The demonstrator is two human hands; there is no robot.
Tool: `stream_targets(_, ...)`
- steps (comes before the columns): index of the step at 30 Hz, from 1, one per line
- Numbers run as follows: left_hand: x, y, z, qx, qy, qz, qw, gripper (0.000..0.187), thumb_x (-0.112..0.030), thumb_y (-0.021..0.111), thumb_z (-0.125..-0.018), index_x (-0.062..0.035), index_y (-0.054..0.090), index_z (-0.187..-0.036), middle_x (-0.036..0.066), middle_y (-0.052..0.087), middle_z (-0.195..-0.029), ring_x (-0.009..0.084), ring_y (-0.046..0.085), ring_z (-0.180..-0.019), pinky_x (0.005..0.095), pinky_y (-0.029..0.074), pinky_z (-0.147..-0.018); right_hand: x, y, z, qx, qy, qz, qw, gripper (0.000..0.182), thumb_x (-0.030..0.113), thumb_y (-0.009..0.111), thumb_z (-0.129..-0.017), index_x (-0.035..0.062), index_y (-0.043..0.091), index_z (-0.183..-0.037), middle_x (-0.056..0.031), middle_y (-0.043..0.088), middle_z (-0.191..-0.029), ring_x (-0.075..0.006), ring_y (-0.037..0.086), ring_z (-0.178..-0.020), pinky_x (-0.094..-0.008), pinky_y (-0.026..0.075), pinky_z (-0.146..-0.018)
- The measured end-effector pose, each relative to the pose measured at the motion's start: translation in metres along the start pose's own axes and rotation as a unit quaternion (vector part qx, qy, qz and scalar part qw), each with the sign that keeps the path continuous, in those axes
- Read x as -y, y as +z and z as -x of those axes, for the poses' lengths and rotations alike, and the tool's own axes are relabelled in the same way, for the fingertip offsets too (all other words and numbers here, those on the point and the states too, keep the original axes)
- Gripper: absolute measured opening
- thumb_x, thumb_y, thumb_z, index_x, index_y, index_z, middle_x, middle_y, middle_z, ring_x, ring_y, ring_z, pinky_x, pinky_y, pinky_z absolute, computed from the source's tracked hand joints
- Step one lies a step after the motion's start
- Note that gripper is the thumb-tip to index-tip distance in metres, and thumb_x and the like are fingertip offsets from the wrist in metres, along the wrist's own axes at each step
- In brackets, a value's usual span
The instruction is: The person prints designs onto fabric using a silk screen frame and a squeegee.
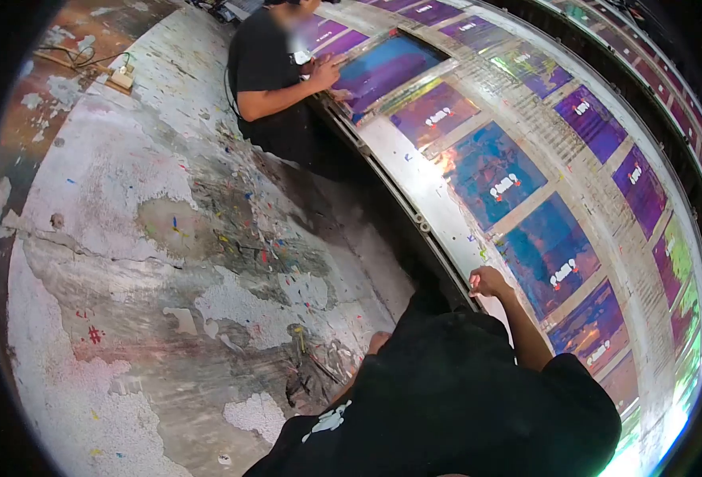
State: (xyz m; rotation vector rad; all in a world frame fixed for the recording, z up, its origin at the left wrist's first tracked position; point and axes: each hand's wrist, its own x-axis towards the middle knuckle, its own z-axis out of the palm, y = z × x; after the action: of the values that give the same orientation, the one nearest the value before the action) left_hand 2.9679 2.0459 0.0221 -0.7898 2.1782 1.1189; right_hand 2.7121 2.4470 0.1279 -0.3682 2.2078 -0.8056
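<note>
My right hand is over the near edge of a long printing table, its fingers curled. Whether anything is in those fingers I cannot make out. Low at my left side, only a small part of my left hand shows past my black shirt, and its fingers are hidden. Closest to my right hand on the table lies a blue and purple panel with a small white and red print. More such panels run in rows along the table.
Farther up the table a co-worker in black has both hands at a dark-edged rectangular frame. A metal rail follows the table edge. The worn floor is paint-spattered. A power strip with a cord lies at the upper left.
</note>
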Motion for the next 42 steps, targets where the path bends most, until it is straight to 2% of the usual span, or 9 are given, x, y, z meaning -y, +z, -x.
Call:
stream_targets(2,-0.039,-0.013,0.002,0.063,0.118,-0.265,0.955,0.041,-0.036,0.064,-0.085,0.0013,0.072,-0.101,0.024,0.071,-0.094,0.0380,0.068,-0.097,0.0421,0.052,-0.085,-0.003,0.001,0.001,-0.040,-0.045,0.035,0.998,0.039,0.029,0.089,-0.062,0.0096,0.073,-0.091,-0.0032,0.071,-0.076,-0.0226,0.068,-0.077,-0.0385,0.051,-0.069)
stream_targets(3,-0.036,-0.008,-0.005,0.064,0.119,-0.263,0.955,0.041,-0.036,0.064,-0.085,0.0013,0.072,-0.101,0.024,0.071,-0.094,0.0380,0.068,-0.097,0.0421,0.052,-0.085,0.002,-0.002,0.007,-0.037,-0.031,0.022,0.999,0.038,0.028,0.088,-0.063,0.0097,0.073,-0.092,-0.0030,0.071,-0.075,-0.0228,0.068,-0.079,-0.0390,0.051,-0.069)
stream_targets(5,-0.022,-0.007,-0.034,0.012,0.027,0.008,1.000,0.032,-0.025,0.062,-0.085,0.0009,0.072,-0.101,0.021,0.072,-0.091,0.0327,0.069,-0.092,0.0416,0.052,-0.083,-0.001,0.002,0.008,-0.049,-0.028,0.017,0.998,0.038,0.029,0.088,-0.063,0.0098,0.073,-0.093,-0.0032,0.072,-0.076,-0.0230,0.068,-0.079,-0.0390,0.051,-0.070)
stream_targets(9,-0.071,-0.017,-0.039,0.027,0.064,-0.089,0.994,0.027,-0.017,0.059,-0.086,0.0008,0.072,-0.102,0.018,0.072,-0.090,0.0271,0.069,-0.088,0.0400,0.052,-0.081,0.002,0.002,0.010,-0.062,-0.022,-0.009,0.998,0.035,0.026,0.084,-0.064,0.0096,0.074,-0.093,-0.0042,0.072,-0.077,-0.0236,0.069,-0.079,-0.0383,0.051,-0.070)
stream_targets(18,-0.102,-0.018,-0.035,0.038,-0.027,0.138,0.989,0.023,-0.024,0.069,-0.088,-0.0011,0.067,-0.086,0.008,0.064,-0.070,0.0158,0.058,-0.056,0.0320,0.044,-0.049,0.000,0.003,0.010,-0.068,-0.028,0.002,0.997,0.033,0.024,0.083,-0.065,0.0090,0.074,-0.092,-0.0041,0.072,-0.077,-0.0237,0.069,-0.078,-0.0383,0.051,-0.069)
stream_targets(21,-0.089,-0.014,-0.027,0.031,-0.034,0.114,0.992,0.021,-0.023,0.067,-0.090,-0.0027,0.068,-0.084,0.005,0.064,-0.071,0.0155,0.059,-0.063,0.0326,0.047,-0.057,0.003,-0.001,0.013,-0.062,-0.036,0.006,0.997,0.033,0.025,0.084,-0.065,0.0092,0.073,-0.093,-0.0032,0.072,-0.076,-0.0232,0.068,-0.076,-0.0380,0.051,-0.069)
stream_targets(26,-0.047,0.005,-0.009,-0.002,-0.030,0.010,1.000,0.026,-0.019,0.066,-0.080,0.0037,0.071,-0.091,0.018,0.073,-0.087,0.0287,0.070,-0.086,0.0387,0.052,-0.079,0.001,-0.001,0.007,-0.042,-0.028,-0.001,0.999,0.035,0.026,0.086,-0.065,0.0094,0.073,-0.093,-0.0024,0.071,-0.074,-0.0218,0.067,-0.074,-0.0371,0.051,-0.068)
stream_targets(33,-0.002,0.024,-0.017,-0.012,-0.039,0.133,0.990,0.031,-0.023,0.062,-0.083,0.0035,0.071,-0.096,0.020,0.073,-0.091,0.0303,0.070,-0.092,0.0393,0.052,-0.082,0.009,-0.007,0.013,-0.038,-0.037,0.003,0.999,0.036,0.027,0.087,-0.065,0.0088,0.073,-0.093,-0.0029,0.071,-0.074,-0.0221,0.067,-0.074,-0.0375,0.050,-0.068)
stream_targets(42,-0.050,0.011,-0.018,-0.074,-0.033,-0.012,0.997,0.032,-0.029,0.061,-0.085,-0.0036,0.071,-0.102,0.023,0.071,-0.105,0.0386,0.066,-0.103,0.0435,0.051,-0.089,0.008,-0.003,0.012,-0.055,-0.041,0.011,0.998,0.033,0.026,0.086,-0.065,0.0096,0.074,-0.091,-0.0041,0.071,-0.074,-0.0239,0.068,-0.074,-0.0379,0.050,-0.066)
